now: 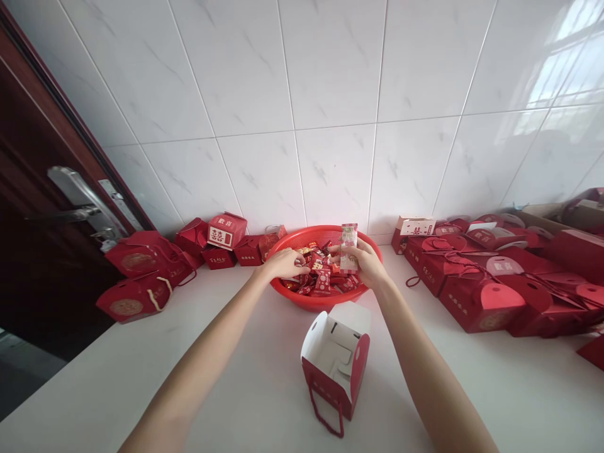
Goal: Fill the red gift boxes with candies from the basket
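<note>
A red plastic basket (306, 303) full of red-wrapped candies (323, 280) stands against the wall. My left hand (283, 263) reaches over its left side, fingers bent and a little apart above the candies, with nothing visible between them. On the right side, my right hand (369, 261) grips a pink and white wrapped snack bar (349, 246), held upright over the basket. In front of the basket an open red gift box (334, 377) shows its white inside, without contents that I can see. A red cord handle hangs from its near side.
Closed red gift boxes (136, 296) stand at the left, with smaller ones (226, 229) along the tiled wall (330, 163). Many red boxes (476, 296) crowd the right of the white table (226, 390). A dark door with a metal handle (85, 207) is at the left.
</note>
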A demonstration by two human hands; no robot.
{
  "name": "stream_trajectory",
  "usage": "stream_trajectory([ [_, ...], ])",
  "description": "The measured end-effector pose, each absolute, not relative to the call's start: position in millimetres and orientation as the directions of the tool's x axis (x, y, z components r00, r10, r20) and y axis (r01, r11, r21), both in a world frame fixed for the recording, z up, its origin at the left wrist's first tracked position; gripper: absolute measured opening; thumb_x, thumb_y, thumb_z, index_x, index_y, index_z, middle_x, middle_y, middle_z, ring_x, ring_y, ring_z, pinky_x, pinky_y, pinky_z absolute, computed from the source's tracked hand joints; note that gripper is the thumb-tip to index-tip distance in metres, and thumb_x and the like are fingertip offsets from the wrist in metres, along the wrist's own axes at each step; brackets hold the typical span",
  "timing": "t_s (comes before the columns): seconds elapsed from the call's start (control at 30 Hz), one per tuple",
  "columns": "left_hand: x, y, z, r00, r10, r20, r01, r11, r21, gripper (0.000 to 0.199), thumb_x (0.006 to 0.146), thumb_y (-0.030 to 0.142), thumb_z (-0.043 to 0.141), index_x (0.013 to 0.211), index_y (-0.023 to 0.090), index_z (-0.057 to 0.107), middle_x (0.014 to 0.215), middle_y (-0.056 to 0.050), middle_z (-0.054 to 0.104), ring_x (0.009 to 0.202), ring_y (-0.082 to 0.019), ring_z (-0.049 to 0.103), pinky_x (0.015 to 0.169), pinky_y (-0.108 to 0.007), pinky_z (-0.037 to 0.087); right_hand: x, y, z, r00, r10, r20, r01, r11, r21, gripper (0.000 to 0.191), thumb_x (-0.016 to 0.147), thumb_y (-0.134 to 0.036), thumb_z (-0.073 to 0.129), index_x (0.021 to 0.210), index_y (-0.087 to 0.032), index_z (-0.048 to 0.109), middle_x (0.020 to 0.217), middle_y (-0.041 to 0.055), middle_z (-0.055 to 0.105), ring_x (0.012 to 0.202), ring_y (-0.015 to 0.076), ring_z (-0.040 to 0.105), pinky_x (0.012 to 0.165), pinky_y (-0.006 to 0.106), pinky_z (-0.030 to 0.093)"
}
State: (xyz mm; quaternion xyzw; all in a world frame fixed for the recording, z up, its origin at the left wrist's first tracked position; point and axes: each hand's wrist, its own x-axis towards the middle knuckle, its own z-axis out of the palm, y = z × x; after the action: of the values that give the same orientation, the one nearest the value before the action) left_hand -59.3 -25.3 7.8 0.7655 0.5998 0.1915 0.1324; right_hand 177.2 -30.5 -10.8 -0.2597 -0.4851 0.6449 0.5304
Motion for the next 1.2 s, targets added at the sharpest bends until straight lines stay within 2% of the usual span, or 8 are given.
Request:
stream_trajectory([
  [0.13, -51, -30, 8, 0.26, 0.96, 0.104, 0.852, -0.278, 0.443, 0.031, 0.052, 0.051, 0.085, 0.07, 0.027, 0.077, 0.077, -0.004, 0.071, 0.086, -0.028, 0.068, 0.071, -0.026, 0.049, 178, -32, -9, -0.306, 0.938, 0.16, -0.419, 0.018, -0.908, 0.036, 0.066, -0.032, 0.073, 0.096, -0.023, 0.057, 0.095, 0.0063, 0.078, 0.078, 0.0265, 0.075, 0.061, 0.035, 0.057],
  [0.27, -52, -31, 7, 0.277, 0.956, 0.102, 0.818, -0.29, 0.497, 0.03, 0.043, 0.036, 0.088, 0.07, 0.026, 0.078, 0.078, -0.002, 0.073, 0.079, -0.026, 0.068, 0.067, -0.027, 0.05, 178, -31, -11, -0.309, 0.936, 0.166, -0.401, 0.029, -0.916, 0.035, 0.065, -0.032, 0.072, 0.095, -0.023, 0.056, 0.091, 0.006, 0.078, 0.077, 0.0268, 0.075, 0.063, 0.036, 0.058],
  [0.37, -56, -29, 6, 0.271, 0.957, 0.103, 0.762, -0.279, 0.585, 0.022, 0.052, 0.03, 0.081, 0.073, 0.024, 0.079, 0.074, -0.001, 0.075, 0.069, -0.022, 0.067, 0.066, -0.028, 0.052, 178, -30, -12, -0.313, 0.936, 0.163, -0.386, 0.031, -0.922, 0.032, 0.064, -0.029, 0.07, 0.092, -0.022, 0.056, 0.088, 0.0059, 0.077, 0.075, 0.0253, 0.075, 0.062, 0.035, 0.057],
  [0.53, -56, -26, 2, 0.225, 0.961, 0.163, 0.609, -0.269, 0.746, 0.02, 0.066, 0.034, 0.075, 0.079, 0.02, 0.078, 0.087, -0.005, 0.079, 0.086, -0.024, 0.071, 0.08, -0.033, 0.055, 178, -30, -12, -0.308, 0.94, 0.146, -0.367, 0.024, -0.93, 0.031, 0.062, -0.027, 0.068, 0.091, -0.021, 0.057, 0.088, 0.0062, 0.077, 0.071, 0.0236, 0.073, 0.056, 0.031, 0.053],
  [0.63, -50, -25, 0, 0.194, 0.96, 0.2, 0.531, -0.274, 0.802, 0.025, 0.07, 0.04, 0.075, 0.082, 0.018, 0.075, 0.09, -0.007, 0.078, 0.088, -0.024, 0.071, 0.083, -0.037, 0.055, 178, -29, -12, -0.304, 0.941, 0.146, -0.357, 0.029, -0.934, 0.03, 0.062, -0.028, 0.069, 0.089, -0.021, 0.058, 0.086, 0.0049, 0.077, 0.068, 0.0215, 0.071, 0.056, 0.031, 0.053],
  [0.83, -27, -23, -1, 0.118, 0.943, 0.31, 0.38, -0.331, 0.864, 0.032, 0.075, 0.047, 0.072, 0.088, 0.018, 0.072, 0.095, -0.006, 0.076, 0.091, -0.023, 0.069, 0.085, -0.036, 0.054, 176, -33, -10, -0.328, 0.935, 0.136, -0.31, 0.029, -0.95, 0.031, 0.058, -0.026, 0.082, 0.08, -0.02, 0.061, 0.077, 0.0013, 0.072, 0.062, 0.0162, 0.063, 0.052, 0.027, 0.049],
  [1.0, -3, -21, 1, 0.038, 0.913, 0.405, 0.27, -0.4, 0.876, 0.034, 0.075, 0.046, 0.073, 0.091, 0.017, 0.073, 0.102, -0.008, 0.076, 0.1, -0.024, 0.068, 0.093, -0.036, 0.051, 175, -35, -10, -0.363, 0.923, 0.126, -0.308, 0.009, -0.951, 0.042, 0.055, -0.027, 0.088, 0.09, -0.021, 0.066, 0.082, 0.0006, 0.073, 0.07, 0.0198, 0.068, 0.056, 0.03, 0.055],
  [1.2, 8, -28, 5, 0.063, 0.925, 0.375, 0.164, -0.38, 0.91, 0.035, 0.075, 0.05, 0.074, 0.09, 0.018, 0.076, 0.098, -0.006, 0.077, 0.097, -0.025, 0.068, 0.087, -0.036, 0.053, 175, -31, -15, -0.263, 0.943, 0.205, -0.395, 0.088, -0.915, 0.038, 0.055, -0.027, 0.088, 0.088, -0.02, 0.069, 0.084, 0.0019, 0.076, 0.075, 0.0218, 0.071, 0.066, 0.032, 0.058],
])
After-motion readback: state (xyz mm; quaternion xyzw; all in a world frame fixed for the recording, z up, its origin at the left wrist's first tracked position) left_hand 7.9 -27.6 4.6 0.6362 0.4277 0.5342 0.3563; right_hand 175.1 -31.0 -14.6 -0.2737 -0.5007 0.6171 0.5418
